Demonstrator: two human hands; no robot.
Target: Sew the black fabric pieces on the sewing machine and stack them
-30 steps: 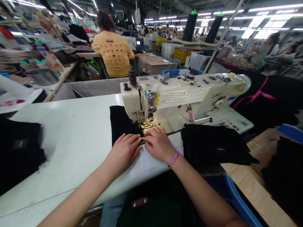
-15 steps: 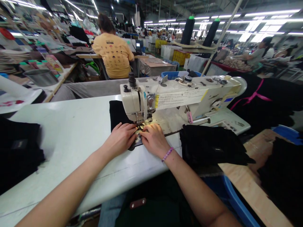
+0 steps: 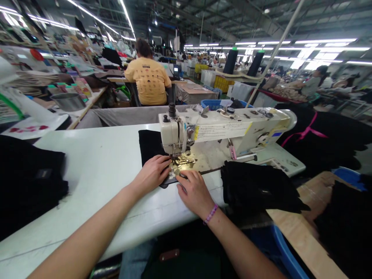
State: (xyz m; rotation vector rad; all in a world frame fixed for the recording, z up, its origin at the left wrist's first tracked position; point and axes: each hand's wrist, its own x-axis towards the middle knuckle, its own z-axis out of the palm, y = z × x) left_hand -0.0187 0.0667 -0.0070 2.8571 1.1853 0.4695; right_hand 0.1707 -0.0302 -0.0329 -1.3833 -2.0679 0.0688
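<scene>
A piece of black fabric lies on the table beneath the head of a white sewing machine. My left hand rests on the front part of this fabric, its fingers stretched out flat and their tips close to the presser foot. My right hand is at the front edge of the lit metal needle plate, fingers loosely bent, thumb and forefinger apart. Under its fingertips shows a small dark spot that I cannot make out. A purple beaded bracelet circles the right wrist.
Folded black fabric pieces lie right of my hand, and a black stack sits at the left. Wooden board and blue bin are at lower right. Two dark thread cones stand behind. A person in a yellow shirt sits ahead.
My right hand has drawn back from the needle toward me, uncovering the lit plate. The left hand remains on the fabric by the presser foot. The camera view has tilted up slightly.
</scene>
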